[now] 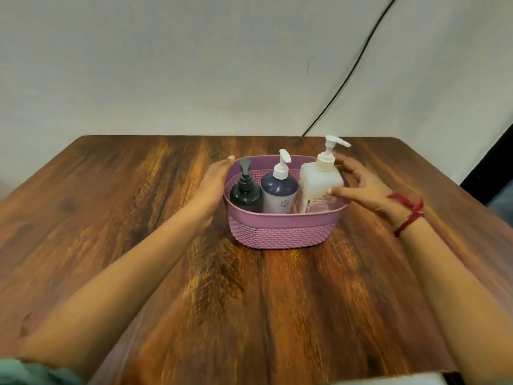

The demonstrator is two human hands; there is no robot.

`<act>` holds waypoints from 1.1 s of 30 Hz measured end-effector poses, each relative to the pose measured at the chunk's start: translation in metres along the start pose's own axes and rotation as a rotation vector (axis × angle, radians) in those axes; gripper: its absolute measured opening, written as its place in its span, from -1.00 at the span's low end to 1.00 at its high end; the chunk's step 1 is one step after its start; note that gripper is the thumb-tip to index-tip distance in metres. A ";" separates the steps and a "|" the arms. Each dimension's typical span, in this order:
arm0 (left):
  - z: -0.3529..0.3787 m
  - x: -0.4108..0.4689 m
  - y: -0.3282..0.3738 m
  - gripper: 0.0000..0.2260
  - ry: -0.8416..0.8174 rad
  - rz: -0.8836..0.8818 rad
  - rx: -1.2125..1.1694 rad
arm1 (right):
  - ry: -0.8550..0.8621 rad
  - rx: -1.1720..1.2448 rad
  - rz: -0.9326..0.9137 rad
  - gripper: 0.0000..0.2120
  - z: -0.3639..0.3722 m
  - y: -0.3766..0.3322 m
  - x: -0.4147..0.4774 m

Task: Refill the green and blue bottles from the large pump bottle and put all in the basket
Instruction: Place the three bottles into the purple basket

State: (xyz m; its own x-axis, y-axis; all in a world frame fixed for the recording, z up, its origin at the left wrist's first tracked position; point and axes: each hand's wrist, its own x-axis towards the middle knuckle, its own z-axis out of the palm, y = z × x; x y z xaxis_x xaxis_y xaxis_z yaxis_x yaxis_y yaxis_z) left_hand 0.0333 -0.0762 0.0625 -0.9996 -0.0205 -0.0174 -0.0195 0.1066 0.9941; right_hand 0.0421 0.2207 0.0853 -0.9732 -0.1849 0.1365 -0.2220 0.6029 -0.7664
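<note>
Final step for us: large pump bottle (319, 182) stands in the basket (280, 218), left hand (215, 182) flat on its left wall, right hand (366, 187) cupping the bottle, grip unclear; next we likely just let go.

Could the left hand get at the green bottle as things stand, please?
Probably yes: the left hand lies open at the left end of the basket, and the green bottle stands just inside, its top uncovered.

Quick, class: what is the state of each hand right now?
Left hand: open, flat against the basket's end.
Right hand: curled round the large pump bottle.
</note>
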 end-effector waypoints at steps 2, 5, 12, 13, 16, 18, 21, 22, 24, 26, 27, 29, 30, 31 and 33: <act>0.002 0.009 -0.001 -0.56 -0.047 -0.003 0.066 | -0.045 -0.098 0.024 -0.30 -0.005 -0.006 0.007; 0.008 0.008 -0.002 -0.64 -0.017 -0.015 0.074 | -0.071 -0.146 0.043 -0.31 -0.008 -0.008 0.012; 0.014 0.000 0.019 -0.67 0.096 -0.218 -0.103 | -0.127 -0.017 0.140 -0.16 -0.011 -0.021 0.011; 0.015 -0.002 0.022 -0.70 0.107 -0.252 -0.113 | -0.119 0.005 0.152 -0.19 -0.012 -0.023 0.009; 0.016 -0.005 0.036 -0.69 0.122 -0.334 -0.079 | -0.095 0.005 0.174 -0.26 -0.013 -0.030 0.006; 0.015 -0.006 0.044 -0.68 0.118 -0.366 -0.016 | -0.083 -0.018 0.195 -0.21 -0.012 -0.031 0.005; 0.016 -0.003 0.052 -0.69 0.130 -0.409 0.013 | -0.079 -0.044 0.194 -0.22 -0.010 -0.029 0.003; 0.017 -0.002 0.052 -0.68 0.139 -0.422 0.013 | -0.075 -0.047 0.191 -0.23 -0.010 -0.028 0.002; 0.019 -0.003 0.056 -0.68 0.147 -0.433 0.034 | -0.066 -0.040 0.169 -0.23 -0.010 -0.027 0.002; 0.021 -0.004 0.057 -0.67 0.163 -0.431 0.048 | -0.085 -0.004 0.119 -0.23 -0.013 -0.024 0.003; 0.022 -0.004 0.057 -0.67 0.172 -0.431 0.043 | -0.097 0.025 0.088 -0.24 -0.015 -0.022 0.004; 0.023 -0.005 0.059 -0.67 0.185 -0.436 0.025 | -0.113 0.077 0.049 -0.29 -0.020 -0.018 0.007; 0.023 -0.005 0.059 -0.67 0.194 -0.440 0.019 | -0.120 0.090 0.038 -0.29 -0.021 -0.016 0.008; 0.024 -0.005 0.059 -0.67 0.203 -0.442 0.021 | -0.127 0.091 0.028 -0.27 -0.023 -0.015 0.009; 0.026 -0.005 0.059 -0.67 0.222 -0.440 0.029 | -0.147 0.086 0.028 -0.23 -0.022 -0.013 0.011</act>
State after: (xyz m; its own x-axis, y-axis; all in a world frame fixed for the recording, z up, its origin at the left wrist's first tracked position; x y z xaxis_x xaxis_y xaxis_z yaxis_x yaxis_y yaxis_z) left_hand 0.0365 -0.0442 0.1182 -0.8685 -0.2808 -0.4085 -0.4424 0.0674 0.8943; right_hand 0.0329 0.2282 0.1102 -0.9582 -0.2848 0.0260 -0.1832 0.5417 -0.8203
